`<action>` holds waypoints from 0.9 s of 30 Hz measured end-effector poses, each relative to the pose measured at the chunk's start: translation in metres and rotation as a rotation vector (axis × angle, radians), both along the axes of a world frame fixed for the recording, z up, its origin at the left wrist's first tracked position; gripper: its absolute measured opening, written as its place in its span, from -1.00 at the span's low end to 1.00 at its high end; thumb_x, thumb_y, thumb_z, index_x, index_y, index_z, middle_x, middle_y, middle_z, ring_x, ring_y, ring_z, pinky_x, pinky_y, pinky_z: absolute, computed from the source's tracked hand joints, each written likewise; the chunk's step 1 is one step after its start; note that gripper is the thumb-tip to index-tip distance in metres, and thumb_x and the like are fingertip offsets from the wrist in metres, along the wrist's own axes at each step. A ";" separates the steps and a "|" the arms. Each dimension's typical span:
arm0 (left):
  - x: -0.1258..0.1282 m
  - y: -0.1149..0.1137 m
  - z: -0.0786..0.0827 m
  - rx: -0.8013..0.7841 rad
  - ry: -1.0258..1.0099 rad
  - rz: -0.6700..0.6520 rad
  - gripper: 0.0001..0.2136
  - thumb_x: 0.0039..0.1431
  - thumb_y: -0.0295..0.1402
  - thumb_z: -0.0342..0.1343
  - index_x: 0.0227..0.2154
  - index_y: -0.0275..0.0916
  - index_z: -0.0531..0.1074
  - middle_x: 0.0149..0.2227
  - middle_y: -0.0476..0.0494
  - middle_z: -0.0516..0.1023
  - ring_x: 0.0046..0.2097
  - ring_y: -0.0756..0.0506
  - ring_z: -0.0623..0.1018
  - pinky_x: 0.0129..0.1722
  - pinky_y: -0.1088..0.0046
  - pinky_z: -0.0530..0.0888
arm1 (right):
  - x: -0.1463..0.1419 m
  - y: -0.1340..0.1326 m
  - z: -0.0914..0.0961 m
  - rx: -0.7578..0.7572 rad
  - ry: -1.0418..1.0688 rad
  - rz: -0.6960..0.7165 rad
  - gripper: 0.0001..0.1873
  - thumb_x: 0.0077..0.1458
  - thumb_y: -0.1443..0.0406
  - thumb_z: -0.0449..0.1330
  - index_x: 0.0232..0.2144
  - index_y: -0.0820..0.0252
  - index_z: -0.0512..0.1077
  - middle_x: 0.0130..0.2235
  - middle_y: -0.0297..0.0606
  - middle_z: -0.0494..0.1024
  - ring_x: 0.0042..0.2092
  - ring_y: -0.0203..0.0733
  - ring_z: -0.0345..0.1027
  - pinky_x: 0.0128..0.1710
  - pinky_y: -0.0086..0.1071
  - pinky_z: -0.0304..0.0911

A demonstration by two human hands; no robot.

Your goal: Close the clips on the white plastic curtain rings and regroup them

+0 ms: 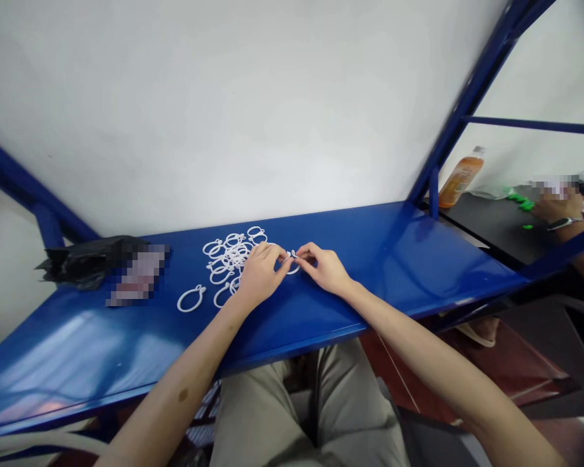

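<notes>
**Fine fingerwork over a white ring (292, 272)**

At a blue table (374, 246) set against a pale wall (253, 117), I hold the white ring between my two hands, a little above or just at the tabletop; the view does not settle which. It lies straight ahead of me, to the right of my left hand (261, 267) and to the left of my right hand (327, 269), with neither clearly nearer. Being round, it has no long axis to speak of; its small tabs sit at the far side, between my fingertips, and the loop curves back toward me. Whether the tabs are joined or apart is too small to tell.

Each hand pinches the ring with thumb and forefinger, knuckles bent and backs turned up. My forearms reach in from both sides and converge on it, the left one slanting up to the right, the right one up to the left.

A heap of white rings (234, 251) lies just left of the pinch, partly hidden by my left hand, the nearer of the two. One loose ring (200, 299) rests apart, farther left, toward a black plastic bag (85, 259). To my right, beyond the blue frame, a co-worker's hand (559, 209) is at a dark table (486, 217), near green pieces (522, 200) and a bottle (462, 178).
</notes>
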State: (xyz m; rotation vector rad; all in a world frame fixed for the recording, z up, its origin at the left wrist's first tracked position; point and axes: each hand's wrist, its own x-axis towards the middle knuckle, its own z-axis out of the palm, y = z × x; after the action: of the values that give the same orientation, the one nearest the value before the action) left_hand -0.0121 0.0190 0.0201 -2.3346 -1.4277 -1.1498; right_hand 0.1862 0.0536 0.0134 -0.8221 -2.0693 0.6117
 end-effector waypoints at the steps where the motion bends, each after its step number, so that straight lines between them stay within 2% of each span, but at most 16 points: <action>1: 0.000 0.000 -0.001 -0.011 -0.009 -0.005 -0.86 0.34 -0.27 0.06 -0.33 -0.16 0.39 -0.34 -0.07 0.57 -0.17 -0.15 0.46 -0.09 0.25 0.36 | 0.001 0.000 0.001 0.009 0.003 -0.008 -0.89 0.28 0.22 0.20 -0.18 0.10 0.42 -0.25 -0.33 0.64 -0.26 -0.23 0.55 -0.24 -0.40 0.37; 6: -0.002 0.002 -0.005 -0.083 -0.020 -0.033 -0.83 0.38 -0.25 0.01 -0.28 -0.17 0.44 -0.29 -0.09 0.59 -0.15 -0.16 0.44 -0.08 0.23 0.38 | 0.003 0.003 0.002 0.087 -0.011 -0.041 -0.89 0.28 0.21 0.22 -0.24 0.10 0.49 -0.28 -0.32 0.63 -0.31 -0.24 0.47 -0.27 -0.39 0.31; 10: -0.005 0.002 -0.007 -0.092 -0.019 -0.094 -0.84 0.37 -0.28 0.02 -0.29 -0.17 0.45 -0.28 -0.11 0.56 -0.16 -0.15 0.43 -0.10 0.27 0.40 | 0.004 0.004 -0.001 0.173 -0.037 0.013 -0.90 0.29 0.27 0.21 -0.31 0.13 0.48 -0.29 -0.30 0.62 -0.28 -0.22 0.40 -0.24 -0.37 0.28; 15: -0.005 -0.003 -0.005 -0.004 0.154 -0.126 -0.79 0.40 -0.34 -0.03 -0.35 -0.19 0.43 -0.37 -0.10 0.53 -0.21 -0.15 0.39 -0.15 0.27 0.38 | 0.008 0.002 -0.003 0.246 -0.098 0.119 -0.87 0.32 0.33 0.15 -0.32 0.14 0.46 -0.30 -0.25 0.59 -0.22 -0.16 0.35 -0.20 -0.34 0.29; 21: -0.001 -0.005 -0.005 0.109 0.327 -0.089 -0.71 0.41 -0.38 -0.08 -0.44 -0.20 0.41 -0.43 -0.13 0.50 -0.25 -0.15 0.39 -0.19 0.28 0.36 | 0.009 0.000 -0.003 0.348 -0.167 0.176 -0.77 0.37 0.33 0.06 -0.34 0.16 0.45 -0.34 -0.21 0.56 -0.27 -0.14 0.29 -0.25 -0.33 0.29; 24: -0.002 -0.002 -0.005 0.039 0.312 -0.074 -0.75 0.41 -0.33 -0.07 -0.36 -0.20 0.45 -0.37 -0.14 0.53 -0.22 -0.16 0.42 -0.16 0.26 0.37 | 0.006 0.001 -0.004 0.372 -0.187 0.120 -0.78 0.38 0.32 0.05 -0.28 0.15 0.48 -0.29 -0.20 0.59 -0.25 -0.14 0.30 -0.22 -0.31 0.30; 27: -0.009 0.001 -0.004 -0.082 0.234 0.012 -0.78 0.38 -0.20 -0.01 -0.18 -0.19 0.48 -0.21 -0.17 0.58 -0.10 -0.21 0.45 -0.06 0.21 0.38 | 0.005 0.006 -0.003 0.325 -0.190 -0.037 -0.82 0.37 0.28 0.09 -0.19 0.12 0.50 -0.21 -0.21 0.62 -0.17 -0.13 0.36 -0.15 -0.30 0.31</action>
State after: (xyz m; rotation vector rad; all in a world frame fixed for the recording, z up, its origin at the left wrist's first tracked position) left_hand -0.0212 0.0203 0.0163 -2.4164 -1.4257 -0.7965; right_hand 0.1917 0.0600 0.0099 -0.7477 -2.2415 0.1724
